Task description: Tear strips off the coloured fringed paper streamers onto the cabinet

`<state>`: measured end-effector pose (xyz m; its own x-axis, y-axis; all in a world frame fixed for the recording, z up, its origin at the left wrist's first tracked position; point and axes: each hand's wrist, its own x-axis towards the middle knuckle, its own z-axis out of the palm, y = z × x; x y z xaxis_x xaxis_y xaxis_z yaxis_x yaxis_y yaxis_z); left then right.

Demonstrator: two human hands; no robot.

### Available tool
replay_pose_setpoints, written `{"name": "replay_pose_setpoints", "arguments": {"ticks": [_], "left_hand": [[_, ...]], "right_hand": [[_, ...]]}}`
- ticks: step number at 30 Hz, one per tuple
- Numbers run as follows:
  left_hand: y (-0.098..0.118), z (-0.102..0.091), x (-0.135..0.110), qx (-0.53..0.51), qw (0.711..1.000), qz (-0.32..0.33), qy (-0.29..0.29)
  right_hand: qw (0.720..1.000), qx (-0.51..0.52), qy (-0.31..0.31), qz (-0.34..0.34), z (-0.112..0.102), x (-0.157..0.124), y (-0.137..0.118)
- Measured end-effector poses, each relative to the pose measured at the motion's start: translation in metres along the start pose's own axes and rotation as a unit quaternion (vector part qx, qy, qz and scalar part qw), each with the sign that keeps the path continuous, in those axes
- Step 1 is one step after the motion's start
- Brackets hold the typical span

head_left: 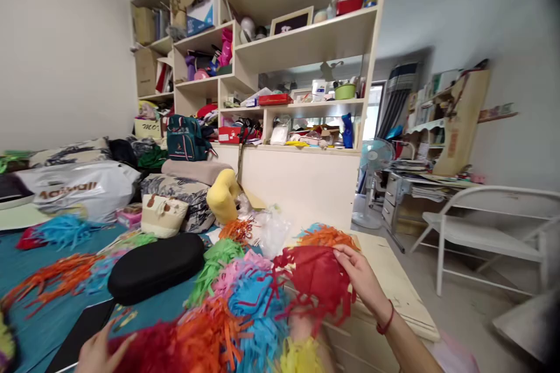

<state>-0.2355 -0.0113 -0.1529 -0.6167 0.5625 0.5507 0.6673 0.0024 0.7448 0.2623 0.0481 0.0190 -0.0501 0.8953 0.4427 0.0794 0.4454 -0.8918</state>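
From where I stand, the black case [156, 268] on the bed [175, 298] makes a good marker. Well to its right, the right hand [345, 259] holds the red fringe [315, 273], thumb and fingers closed on its edge. I'd say it is pinched there so the cut strips can hang free without being crushed. In front of the case, the left hand [100, 354] has its fingers parted beside the dark red fringe [144, 351]; blur hides whether it grips any strips, so I can't tell.

To the right of the case lie the green fringe [217, 262], pink fringe [230, 275] and blue fringe [258, 297]. The orange fringe [207, 329] is nearer the person, right of the case, with the yellow fringe [301, 355] farther right. They are bunched close, probably to keep every colour within reach of both hands; whether they are joined I can't make out. Beyond the red fringe, still right of the case, another orange bundle [328, 237] rests on the bench [396, 280], perhaps to keep it apart from the pile.

As for writing, the white bag [87, 189], behind the case and to its left, carries large brown letters too smeared to read surely. Farther back, a pale box [147, 128] shows "MO". The backpack [187, 139] behind the case has lettering too small to read.
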Motion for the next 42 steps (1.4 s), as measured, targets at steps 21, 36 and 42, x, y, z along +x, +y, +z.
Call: {"name": "replay_pose_setpoints", "arguments": {"ticks": [21, 36, 42], "left_hand": [[0.350, 0.016, -0.083, -0.272, 0.761, 0.286, -0.515], [0.372, 0.012, -0.058, -0.277, 0.470, 0.113, -0.830], [0.381, 0.012, -0.070, -0.237, 0.485, 0.134, -0.831]], "right_hand": [[0.993, -0.096, -0.067, -0.002, -0.032, -0.100, -0.069], [0.974, -0.070, -0.211, -0.041, -0.018, -0.109, -0.112], [0.972, -0.053, -0.229, -0.023, -0.016, -0.102, -0.117]]}}
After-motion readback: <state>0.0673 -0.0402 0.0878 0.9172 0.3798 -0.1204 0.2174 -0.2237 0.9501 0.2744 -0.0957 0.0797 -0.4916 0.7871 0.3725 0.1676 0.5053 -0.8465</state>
